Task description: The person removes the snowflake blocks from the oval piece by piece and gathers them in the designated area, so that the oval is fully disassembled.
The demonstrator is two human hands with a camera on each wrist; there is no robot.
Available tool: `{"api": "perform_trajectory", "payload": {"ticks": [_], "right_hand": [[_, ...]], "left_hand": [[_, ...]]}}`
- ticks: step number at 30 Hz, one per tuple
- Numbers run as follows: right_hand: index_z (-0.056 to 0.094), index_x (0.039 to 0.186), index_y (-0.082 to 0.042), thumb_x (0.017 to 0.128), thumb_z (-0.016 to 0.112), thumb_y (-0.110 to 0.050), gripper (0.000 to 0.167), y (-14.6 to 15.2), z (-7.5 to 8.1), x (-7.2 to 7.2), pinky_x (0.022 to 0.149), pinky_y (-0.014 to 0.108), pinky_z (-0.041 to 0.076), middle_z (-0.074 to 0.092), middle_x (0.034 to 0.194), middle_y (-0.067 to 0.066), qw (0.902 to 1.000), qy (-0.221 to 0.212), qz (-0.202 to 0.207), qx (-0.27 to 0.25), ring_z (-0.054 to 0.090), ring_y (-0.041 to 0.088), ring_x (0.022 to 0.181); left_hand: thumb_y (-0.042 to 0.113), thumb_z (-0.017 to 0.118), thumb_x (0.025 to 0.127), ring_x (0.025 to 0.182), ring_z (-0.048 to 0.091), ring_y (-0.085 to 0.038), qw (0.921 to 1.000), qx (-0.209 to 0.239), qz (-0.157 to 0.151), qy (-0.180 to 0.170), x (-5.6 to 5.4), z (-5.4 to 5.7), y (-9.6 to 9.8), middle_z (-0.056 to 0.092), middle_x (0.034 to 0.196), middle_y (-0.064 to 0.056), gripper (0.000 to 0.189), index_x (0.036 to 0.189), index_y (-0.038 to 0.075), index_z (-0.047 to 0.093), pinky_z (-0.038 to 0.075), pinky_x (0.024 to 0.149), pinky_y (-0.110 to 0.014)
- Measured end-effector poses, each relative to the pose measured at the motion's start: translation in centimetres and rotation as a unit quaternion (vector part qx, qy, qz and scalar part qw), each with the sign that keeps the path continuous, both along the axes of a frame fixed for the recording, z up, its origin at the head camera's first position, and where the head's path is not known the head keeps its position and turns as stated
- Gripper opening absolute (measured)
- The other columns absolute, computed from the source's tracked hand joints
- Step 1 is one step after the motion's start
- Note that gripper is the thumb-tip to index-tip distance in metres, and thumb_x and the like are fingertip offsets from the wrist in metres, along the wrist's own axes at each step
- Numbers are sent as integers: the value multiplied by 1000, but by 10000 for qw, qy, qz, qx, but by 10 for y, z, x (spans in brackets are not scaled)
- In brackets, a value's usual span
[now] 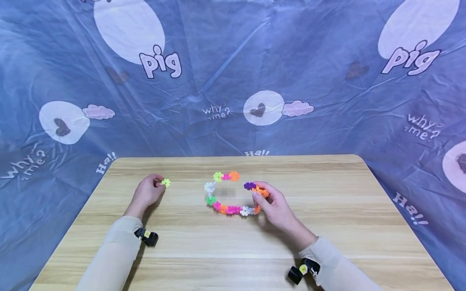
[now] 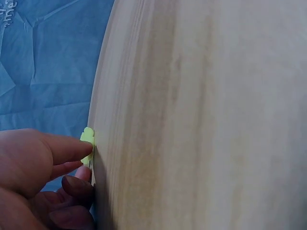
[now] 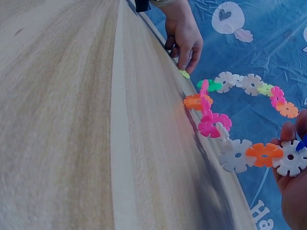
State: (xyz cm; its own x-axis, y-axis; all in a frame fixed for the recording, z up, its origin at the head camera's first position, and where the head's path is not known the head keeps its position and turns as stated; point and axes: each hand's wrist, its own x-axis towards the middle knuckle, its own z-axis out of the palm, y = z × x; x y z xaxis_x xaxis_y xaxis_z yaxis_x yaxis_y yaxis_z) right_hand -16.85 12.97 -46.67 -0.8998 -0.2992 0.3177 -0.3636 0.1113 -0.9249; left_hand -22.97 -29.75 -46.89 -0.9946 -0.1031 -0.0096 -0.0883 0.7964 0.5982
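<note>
My left hand (image 1: 147,191) pinches one yellow-green snowflake disc (image 1: 166,183) between thumb and fingers, at the left of the table; in the left wrist view this disc (image 2: 87,139) shows edge-on. With thumb and fingers my right hand (image 1: 275,207) grips a chain of interlocked snowflake discs (image 1: 231,210) at its right side. The chain curves into a ring with a gap at the far right. A purple disc (image 1: 249,186) is on one side of the gap, an orange disc (image 1: 234,176) on the other. Part of the chain (image 3: 265,155) is hidden by the right hand.
Both hands work over a wood-grain table (image 1: 204,262). Behind and beside it hangs a blue printed cloth (image 1: 225,60). A small black camera (image 1: 151,238) is strapped at the left wrist, another camera (image 1: 295,275) at the right.
</note>
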Motion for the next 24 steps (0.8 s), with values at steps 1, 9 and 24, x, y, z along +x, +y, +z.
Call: {"api": "perform_trajectory", "payload": {"ticks": [1,9,24], "right_hand": [[61,138,5,110,57,-3,30,0,0,0,73,26,57,64,89,10,10000,-19,-7,2,63,19,77],[61,139,4,111,56,-5,30,0,4,1,74,25,57,64,90,7,9999,-95,66,-27,62,17,78],[61,138,5,110,56,-4,29,0,3,0,72,26,57,64,88,9,9999,-23,120,-109,62,18,76]], "left_hand": [[13,68,97,93,63,-30,10000,-19,-31,1,0,0,0,69,97,-13,32,125,-4,68,47,87,-43],[14,67,101,95,65,-32,9993,-171,-332,32,0,1,-1,71,102,-17,34,130,-3,71,50,88,-50],[14,65,105,92,61,-29,9985,-103,-496,-190,1,1,-1,71,105,-17,36,137,-1,70,47,83,-41]]}}
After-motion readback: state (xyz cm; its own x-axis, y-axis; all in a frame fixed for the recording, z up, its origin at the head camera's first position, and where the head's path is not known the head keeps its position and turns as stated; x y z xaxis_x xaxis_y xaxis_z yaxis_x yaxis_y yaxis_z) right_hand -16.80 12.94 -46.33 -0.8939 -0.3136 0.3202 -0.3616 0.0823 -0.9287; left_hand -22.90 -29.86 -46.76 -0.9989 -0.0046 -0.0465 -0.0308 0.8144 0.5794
